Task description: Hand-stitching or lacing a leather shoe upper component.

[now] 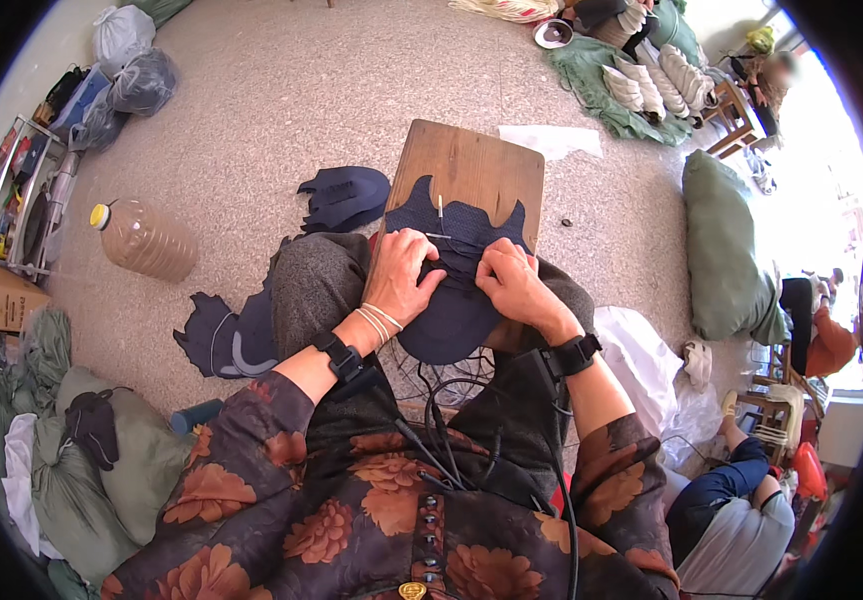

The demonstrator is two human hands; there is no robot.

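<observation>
A dark navy fabric shoe upper [454, 328] lies across my lap and over the near end of a wooden bench [471, 152]. Its pointed far edges spread out on the wood. My left hand [403, 275] is closed on its left side, with the fingertips bent into the fabric. Opposite it, my right hand [518, 287] pinches the upper's right side. Two thin light-coloured pins or needles [440, 212] rest at the far part of the upper, close to my left fingers. Whatever lies under my fingertips is hidden.
More navy uppers [344, 197] lie on the floor left of the bench. A large bottle with a yellow cap [151, 238] stands farther left, near a metal rack [26, 190]. Green sacks [733, 248] flank both sides. Pale shoes [641, 85] and other people [741, 520] are at right.
</observation>
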